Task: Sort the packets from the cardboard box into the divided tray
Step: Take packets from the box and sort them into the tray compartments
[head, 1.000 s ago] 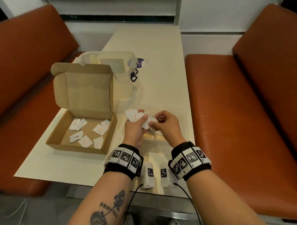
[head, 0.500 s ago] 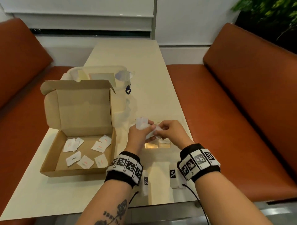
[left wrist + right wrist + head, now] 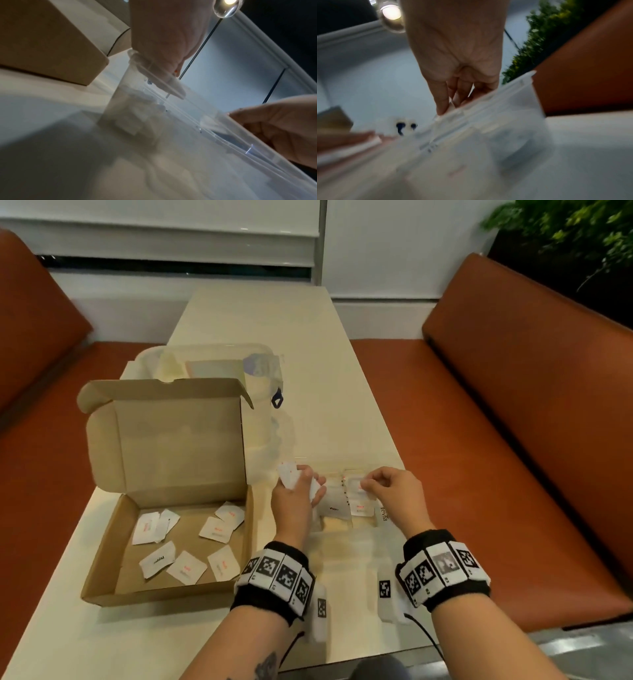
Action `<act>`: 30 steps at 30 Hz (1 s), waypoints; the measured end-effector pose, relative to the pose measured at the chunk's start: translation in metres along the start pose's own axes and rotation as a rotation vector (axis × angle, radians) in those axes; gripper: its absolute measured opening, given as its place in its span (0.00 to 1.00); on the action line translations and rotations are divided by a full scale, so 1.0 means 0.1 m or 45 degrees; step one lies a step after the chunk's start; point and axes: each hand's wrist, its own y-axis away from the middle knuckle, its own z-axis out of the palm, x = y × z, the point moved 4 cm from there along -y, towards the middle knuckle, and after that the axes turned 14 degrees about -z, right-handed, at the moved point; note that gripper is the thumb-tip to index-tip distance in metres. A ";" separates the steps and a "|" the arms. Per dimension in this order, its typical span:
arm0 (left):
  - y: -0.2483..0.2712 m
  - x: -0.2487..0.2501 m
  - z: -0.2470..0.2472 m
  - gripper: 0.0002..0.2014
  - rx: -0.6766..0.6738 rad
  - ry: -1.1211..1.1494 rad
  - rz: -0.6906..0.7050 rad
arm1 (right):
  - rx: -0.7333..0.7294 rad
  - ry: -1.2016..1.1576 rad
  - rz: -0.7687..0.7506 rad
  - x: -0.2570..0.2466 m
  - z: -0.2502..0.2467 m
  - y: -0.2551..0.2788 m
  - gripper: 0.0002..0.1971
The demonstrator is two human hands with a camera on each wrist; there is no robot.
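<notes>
sorting underway: left hand (image 3: 295, 497) grips spare packets (image 3: 287, 474), right hand (image 3: 394, 491) pinches one packet (image 3: 356, 487) over the tray (image 3: 383, 513); next, drop it.

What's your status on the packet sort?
Left hand grips spare packets. Right hand pinches one packet over divided tray. Cardboard box still holds packets. Nothing blocking.

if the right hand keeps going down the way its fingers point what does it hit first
Most likely the white packets already lying in the clear plastic divided tray, directly under the right hand; depth is hard to judge.
</notes>
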 end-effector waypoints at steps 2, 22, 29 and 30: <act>0.00 -0.02 0.00 0.05 -0.035 0.018 0.001 | -0.064 0.188 0.008 0.07 0.00 0.01 0.03; 0.00 -0.01 0.04 0.04 -0.181 0.041 -0.105 | -0.303 0.582 -0.172 0.26 0.21 -0.01 0.07; -0.01 -0.01 0.04 0.06 -0.175 0.033 -0.151 | -0.301 0.552 -0.114 0.29 0.24 -0.04 0.16; 0.00 -0.01 0.04 0.06 -0.177 0.027 -0.159 | -0.307 0.554 -0.113 0.29 0.25 -0.03 0.17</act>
